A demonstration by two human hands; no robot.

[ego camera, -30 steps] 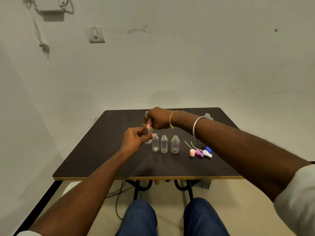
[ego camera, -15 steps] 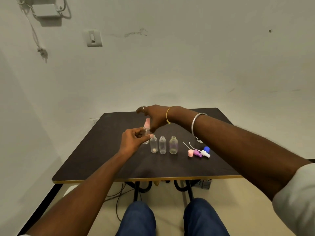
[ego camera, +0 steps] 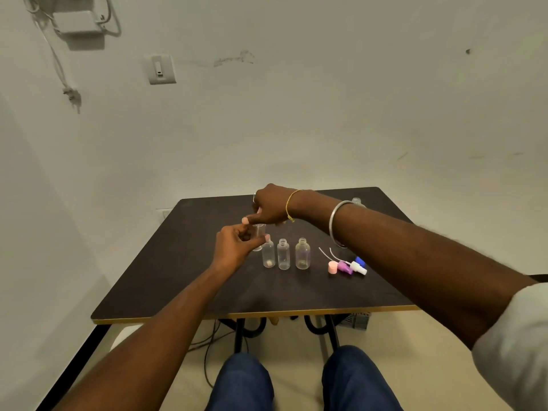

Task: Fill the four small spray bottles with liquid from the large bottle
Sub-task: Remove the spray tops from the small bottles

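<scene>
A: Left grip (ego camera: 237, 247)?
B: Pinched round small clear bottle (ego camera: 259, 234); three open bottles (ego camera: 283, 255) just to its right, on table (ego camera: 184, 262).
A: Right grip (ego camera: 271, 206)?
B: Curled just above that bottle's neck; contents impossible to tell.

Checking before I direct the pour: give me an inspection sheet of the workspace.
Surface: dark table.
Job's things: three open bottles upright in a row; fourth bottle held; large bottle mostly hidden behind right forearm.
Clutter: caps heaped right of the row.
Hands: left hand grips fourth bottle; right hand grips its top.
Cables: wall cable hanging; floor cables under table.
Surroundings: switch on white wall.
</scene>
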